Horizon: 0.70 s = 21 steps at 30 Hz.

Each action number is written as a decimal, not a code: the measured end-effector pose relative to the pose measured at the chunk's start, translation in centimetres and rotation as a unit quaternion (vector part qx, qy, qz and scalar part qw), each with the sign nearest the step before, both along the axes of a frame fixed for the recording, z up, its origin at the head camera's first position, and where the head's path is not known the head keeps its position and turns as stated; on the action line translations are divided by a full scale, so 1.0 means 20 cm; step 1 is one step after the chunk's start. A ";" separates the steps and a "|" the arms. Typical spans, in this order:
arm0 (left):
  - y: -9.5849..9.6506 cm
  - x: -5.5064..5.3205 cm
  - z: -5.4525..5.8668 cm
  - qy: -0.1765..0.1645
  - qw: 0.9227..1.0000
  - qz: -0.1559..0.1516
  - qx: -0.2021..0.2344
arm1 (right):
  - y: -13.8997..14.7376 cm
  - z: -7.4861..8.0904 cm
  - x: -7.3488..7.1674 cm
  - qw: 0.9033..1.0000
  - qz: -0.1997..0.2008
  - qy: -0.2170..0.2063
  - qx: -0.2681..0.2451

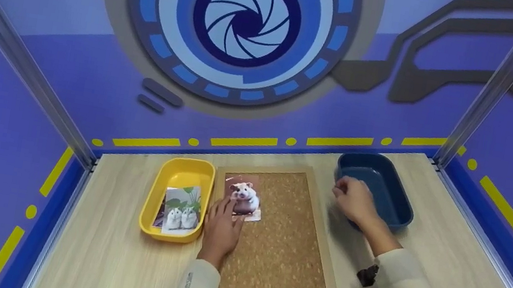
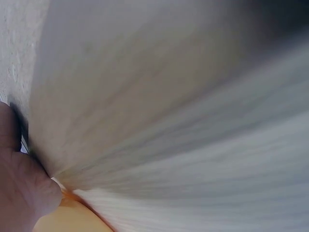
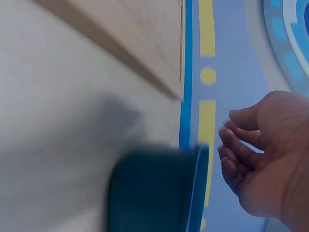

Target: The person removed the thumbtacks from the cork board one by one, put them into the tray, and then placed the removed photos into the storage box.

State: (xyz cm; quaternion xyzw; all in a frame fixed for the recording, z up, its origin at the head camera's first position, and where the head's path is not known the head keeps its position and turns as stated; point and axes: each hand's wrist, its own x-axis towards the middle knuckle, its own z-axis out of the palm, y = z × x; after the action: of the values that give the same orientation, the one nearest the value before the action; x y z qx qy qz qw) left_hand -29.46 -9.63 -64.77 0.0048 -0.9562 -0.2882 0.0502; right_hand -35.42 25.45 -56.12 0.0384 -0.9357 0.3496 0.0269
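Observation:
A photo of a hamster (image 1: 245,198) lies at the upper left of a wood-framed cork board (image 1: 285,251). My left hand (image 1: 222,231) rests on the photo's lower left edge with its fingers extended; in the left wrist view only part of that hand (image 2: 29,188) shows. My right hand (image 1: 355,201) is raised over the left rim of a dark blue tray (image 1: 397,200), thumb and fingertips drawn together. A tiny dark thing seems pinched at the fingertips, too small to identify. The right wrist view shows this hand (image 3: 265,150) with its fingers curled.
Left of the board stands a yellow tray (image 1: 183,168) holding a photo of two small white animals (image 1: 181,217) over another card. The wooden table (image 1: 105,254) is bounded by blue printed panels (image 1: 60,82) and metal posts (image 1: 492,83).

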 end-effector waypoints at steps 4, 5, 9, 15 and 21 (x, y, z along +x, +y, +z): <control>0.00 0.00 0.01 -0.011 1.000 -0.001 -0.008 | -0.16 -0.04 0.01 0.999 0.034 -0.016 -0.036; 0.00 0.00 0.01 -0.013 1.000 -0.001 -0.010 | -0.20 -0.06 0.02 0.998 0.042 -0.021 -0.041; -0.01 0.00 0.01 0.002 1.000 -0.002 -0.005 | -0.38 -0.14 0.03 0.994 0.070 -0.047 -0.068; -0.01 -0.01 -0.01 0.022 1.000 -0.002 0.009 | -0.62 -0.23 0.03 0.988 0.091 -0.064 -0.111; 0.00 0.00 -0.02 0.033 0.999 -0.002 0.006 | -0.80 -0.25 0.03 0.984 0.056 -0.060 -0.156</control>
State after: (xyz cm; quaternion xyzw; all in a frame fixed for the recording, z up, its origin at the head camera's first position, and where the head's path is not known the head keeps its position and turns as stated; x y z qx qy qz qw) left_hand -29.56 -9.72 -65.22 -0.0067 -0.9522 -0.2945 0.0810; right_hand -34.76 9.51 -61.20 0.0645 -0.8659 0.4942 -0.0435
